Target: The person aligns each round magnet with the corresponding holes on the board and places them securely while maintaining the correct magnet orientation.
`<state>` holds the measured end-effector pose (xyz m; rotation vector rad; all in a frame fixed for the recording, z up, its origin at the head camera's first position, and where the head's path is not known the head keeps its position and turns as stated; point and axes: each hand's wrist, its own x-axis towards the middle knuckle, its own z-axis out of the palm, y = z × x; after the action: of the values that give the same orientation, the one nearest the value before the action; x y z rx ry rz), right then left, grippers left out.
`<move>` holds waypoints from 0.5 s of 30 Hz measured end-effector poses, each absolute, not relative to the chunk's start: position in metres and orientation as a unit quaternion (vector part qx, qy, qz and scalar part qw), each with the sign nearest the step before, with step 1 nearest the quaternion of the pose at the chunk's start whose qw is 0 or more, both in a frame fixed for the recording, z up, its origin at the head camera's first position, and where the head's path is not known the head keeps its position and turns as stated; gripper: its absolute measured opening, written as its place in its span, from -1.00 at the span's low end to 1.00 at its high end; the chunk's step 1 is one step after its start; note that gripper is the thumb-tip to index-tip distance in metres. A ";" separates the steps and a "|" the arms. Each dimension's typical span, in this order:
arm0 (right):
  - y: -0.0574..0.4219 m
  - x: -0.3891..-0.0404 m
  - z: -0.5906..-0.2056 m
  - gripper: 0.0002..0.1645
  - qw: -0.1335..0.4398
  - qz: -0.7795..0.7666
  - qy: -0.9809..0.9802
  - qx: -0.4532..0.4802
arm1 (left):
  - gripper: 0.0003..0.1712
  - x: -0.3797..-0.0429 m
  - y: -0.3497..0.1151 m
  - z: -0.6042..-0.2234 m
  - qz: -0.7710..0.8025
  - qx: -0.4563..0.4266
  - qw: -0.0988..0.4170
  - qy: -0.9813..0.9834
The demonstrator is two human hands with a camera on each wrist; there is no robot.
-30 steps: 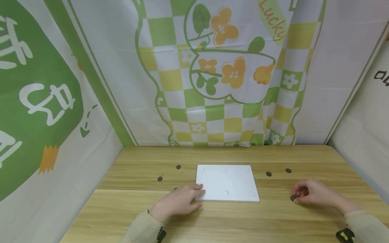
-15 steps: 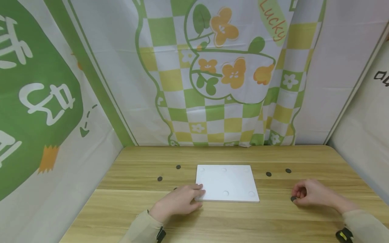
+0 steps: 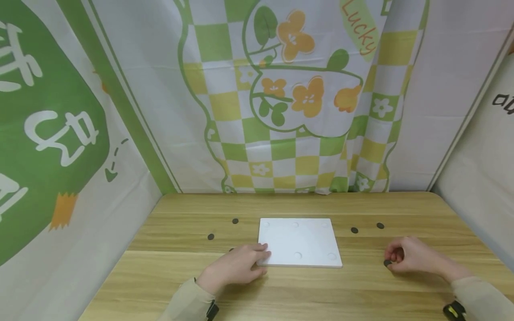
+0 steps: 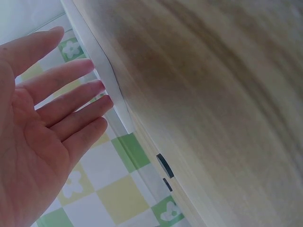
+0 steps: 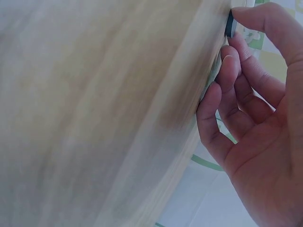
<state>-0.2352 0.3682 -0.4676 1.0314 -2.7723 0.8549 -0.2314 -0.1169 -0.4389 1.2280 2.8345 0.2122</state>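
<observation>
A white rectangular board (image 3: 299, 238) with shallow round recesses lies flat in the middle of the wooden table. Over its near left corner rest the fingertips of my left hand (image 3: 237, 265). In the left wrist view that hand (image 4: 42, 118) has its fingers extended and spread, tips at the edge of the board (image 4: 115, 94). To the right of the board, my right hand (image 3: 417, 256) pinches a small black disc (image 3: 387, 263) at the tabletop. The right wrist view has the disc (image 5: 230, 24) on edge between thumb and index finger, other fingers curled.
Two more black discs, a nearer one (image 3: 354, 230) and a farther one (image 3: 380, 226), lie right of the board. On the left are others (image 3: 210, 236) (image 3: 235, 221), one partly hidden behind my left hand. A patterned cloth (image 3: 297, 165) hangs behind the table (image 3: 305, 205).
</observation>
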 end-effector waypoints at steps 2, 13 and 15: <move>0.368 -0.236 -0.468 -0.74 0.037 0.276 -0.899 0.339 | -0.48 -0.231 -0.117 -0.439 0.069 0.396 0.024 0.915; 0.368 -0.235 -0.468 -0.75 0.049 0.272 -0.899 0.339 | -0.48 -0.231 -0.117 -0.438 0.068 0.397 0.022 0.915; 0.369 -0.235 -0.468 -0.75 0.052 0.271 -0.899 0.339 | -0.48 -0.231 -0.117 -0.439 0.068 0.398 0.021 0.915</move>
<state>-0.2351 0.3686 -0.4683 1.0322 -2.7361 0.8242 -0.2310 -0.1170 -0.4388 1.2322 2.8354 0.2093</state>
